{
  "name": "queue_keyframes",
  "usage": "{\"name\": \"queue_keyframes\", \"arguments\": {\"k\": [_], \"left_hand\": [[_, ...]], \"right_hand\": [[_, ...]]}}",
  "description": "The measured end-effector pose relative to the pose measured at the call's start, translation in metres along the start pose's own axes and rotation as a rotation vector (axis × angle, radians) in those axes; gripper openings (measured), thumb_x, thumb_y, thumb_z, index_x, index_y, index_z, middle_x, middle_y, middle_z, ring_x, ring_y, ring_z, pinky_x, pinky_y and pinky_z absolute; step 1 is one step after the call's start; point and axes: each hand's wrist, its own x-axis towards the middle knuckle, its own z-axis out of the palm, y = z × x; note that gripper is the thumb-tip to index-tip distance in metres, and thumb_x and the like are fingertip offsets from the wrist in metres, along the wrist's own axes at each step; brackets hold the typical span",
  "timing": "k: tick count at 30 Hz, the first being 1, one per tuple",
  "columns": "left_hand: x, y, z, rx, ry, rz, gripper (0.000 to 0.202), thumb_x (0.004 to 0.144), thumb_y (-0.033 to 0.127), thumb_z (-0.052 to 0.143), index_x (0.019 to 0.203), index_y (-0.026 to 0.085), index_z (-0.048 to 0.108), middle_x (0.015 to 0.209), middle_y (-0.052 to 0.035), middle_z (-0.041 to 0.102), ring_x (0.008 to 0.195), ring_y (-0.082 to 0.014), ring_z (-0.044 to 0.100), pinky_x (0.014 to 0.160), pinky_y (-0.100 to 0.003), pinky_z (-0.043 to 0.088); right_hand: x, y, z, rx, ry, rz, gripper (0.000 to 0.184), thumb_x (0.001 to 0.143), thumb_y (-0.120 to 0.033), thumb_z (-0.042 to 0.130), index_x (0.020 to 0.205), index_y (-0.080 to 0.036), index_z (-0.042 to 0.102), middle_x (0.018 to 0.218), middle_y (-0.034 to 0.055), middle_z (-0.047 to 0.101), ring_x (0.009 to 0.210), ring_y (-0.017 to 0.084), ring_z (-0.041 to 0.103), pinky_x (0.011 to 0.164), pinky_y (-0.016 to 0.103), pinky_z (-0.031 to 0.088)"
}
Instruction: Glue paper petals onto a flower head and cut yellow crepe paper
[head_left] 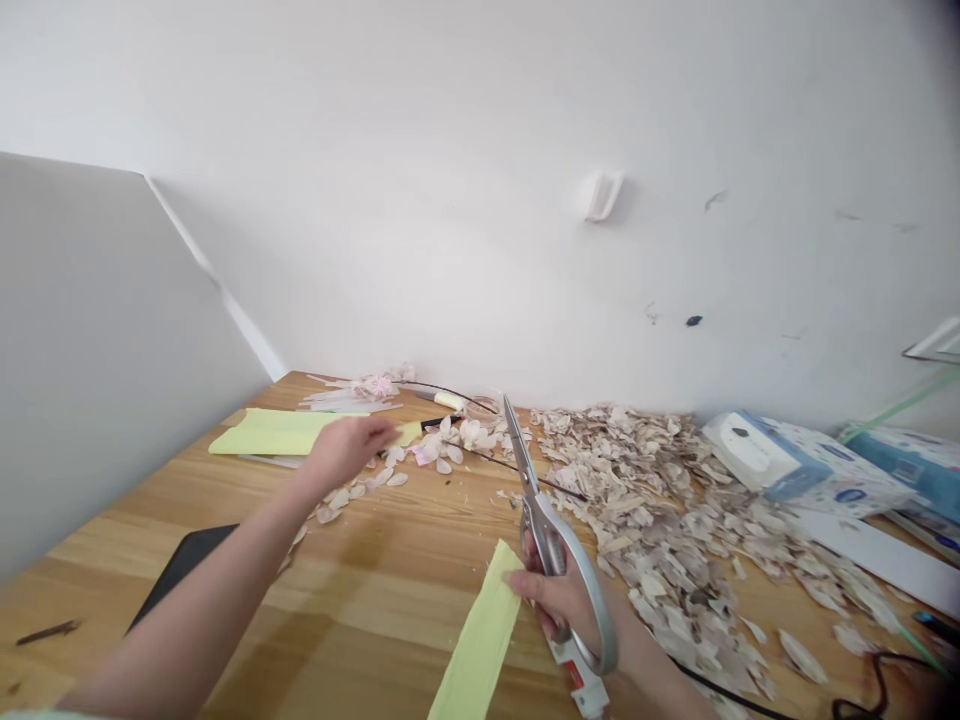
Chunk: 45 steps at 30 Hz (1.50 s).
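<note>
My right hand [566, 605] grips silver scissors [546, 520] by the handles, blades closed and pointing away toward the wall. The same hand touches the near end of a pale yellow paper strip [480, 640] lying on the wooden table [375, 590]. My left hand [346, 447] reaches far forward over scattered pale petals [442, 450], next to a yellow sheet [274, 432]. Its fingers are blurred and curled; whether they hold anything is unclear.
A large heap of pale paper scraps [675, 520] covers the table's right half. Tissue boxes [795, 465] stand at the far right. A black flat object [184, 565] lies at the left. A thin dark wire [517, 470] and a pink paper flower [379, 385] lie near the wall.
</note>
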Motion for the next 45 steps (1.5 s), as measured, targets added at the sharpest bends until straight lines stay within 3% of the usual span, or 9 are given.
{"name": "queue_keyframes", "arguments": {"k": [6,12,17,20,23,26,31,36,45], "left_hand": [[0.063,-0.039,0.018,0.003,0.029,-0.235,0.030,0.085,0.031,0.052,0.112,0.016,0.053,0.112,-0.0080,0.056,0.093,-0.0196,0.058,0.078,-0.040,0.049],[0.071,-0.031,0.022,-0.139,0.189,-0.263,0.032,0.085,0.030,0.051,0.115,0.017,0.051,0.118,-0.0089,0.054,0.098,-0.0211,0.056,0.081,-0.042,0.048],[0.030,0.014,0.027,-0.423,0.094,-0.208,0.030,0.086,0.037,0.047,0.103,0.014,0.057,0.105,-0.0075,0.060,0.093,-0.0202,0.058,0.080,-0.041,0.047],[-0.020,0.045,0.036,-0.649,-0.191,-0.114,0.040,0.082,0.049,0.044,0.079,0.014,0.064,0.083,-0.0052,0.067,0.083,-0.0196,0.062,0.073,-0.030,0.047],[-0.065,0.063,0.045,-0.834,-0.533,-0.044,0.034,0.067,0.045,0.065,0.084,0.016,0.065,0.077,-0.0029,0.068,0.071,-0.0161,0.061,0.060,-0.024,0.046],[-0.087,0.065,0.047,-0.928,-0.697,-0.067,0.030,0.065,0.041,0.067,0.075,0.014,0.063,0.062,0.0006,0.060,0.055,-0.0103,0.052,0.049,-0.020,0.037],[-0.086,0.048,0.022,-1.018,-0.618,-0.144,0.020,0.069,0.033,0.066,0.068,0.015,0.056,0.055,0.0061,0.048,0.050,-0.0065,0.040,0.046,-0.018,0.028],[-0.086,0.041,-0.005,-1.165,-0.482,-0.167,0.016,0.070,0.030,0.066,0.068,0.017,0.057,0.061,0.0052,0.055,0.056,-0.0072,0.046,0.052,-0.018,0.032],[-0.087,0.059,0.018,-1.344,-0.574,-0.309,0.020,0.072,0.034,0.065,0.084,0.018,0.062,0.081,-0.0035,0.069,0.076,-0.0162,0.063,0.067,-0.025,0.045]], "right_hand": [[0.006,0.009,0.002,0.030,0.067,-0.050,0.043,0.049,-0.041,0.073,0.069,-0.022,0.041,0.050,-0.0126,0.043,0.025,0.001,0.029,0.025,0.017,0.024],[0.005,0.011,0.007,0.023,0.160,-0.107,0.034,0.057,-0.036,0.069,0.072,-0.021,0.042,0.050,-0.0123,0.043,0.029,0.003,0.033,0.029,0.017,0.028],[0.009,0.013,0.010,0.004,0.239,-0.128,0.038,0.061,-0.042,0.066,0.074,-0.023,0.037,0.054,-0.0120,0.042,0.032,0.005,0.036,0.031,0.019,0.031],[0.007,0.015,0.012,-0.023,0.270,-0.129,0.038,0.063,-0.044,0.064,0.077,-0.023,0.036,0.059,-0.0108,0.043,0.034,0.005,0.038,0.033,0.019,0.032],[0.005,0.017,0.015,-0.074,0.230,-0.104,0.038,0.060,-0.041,0.067,0.075,-0.023,0.036,0.057,-0.0105,0.042,0.035,0.006,0.038,0.033,0.020,0.032],[0.002,0.017,0.019,-0.106,0.172,-0.069,0.038,0.059,-0.038,0.068,0.075,-0.024,0.037,0.058,-0.0100,0.042,0.036,0.007,0.037,0.034,0.022,0.033],[-0.008,0.011,0.024,-0.464,0.046,-0.066,0.016,0.079,-0.037,0.049,0.079,-0.023,0.041,0.067,-0.0043,0.052,0.060,0.015,0.052,0.054,0.026,0.040],[-0.019,0.010,0.038,-0.838,-0.058,-0.055,0.007,0.082,-0.027,0.047,0.083,-0.020,0.044,0.081,0.0056,0.062,0.074,0.023,0.058,0.065,0.032,0.041],[-0.022,0.037,0.058,-1.127,-0.109,-0.079,0.020,0.076,-0.013,0.054,0.096,-0.015,0.052,0.100,0.0127,0.062,0.091,0.028,0.059,0.074,0.036,0.045]]}}
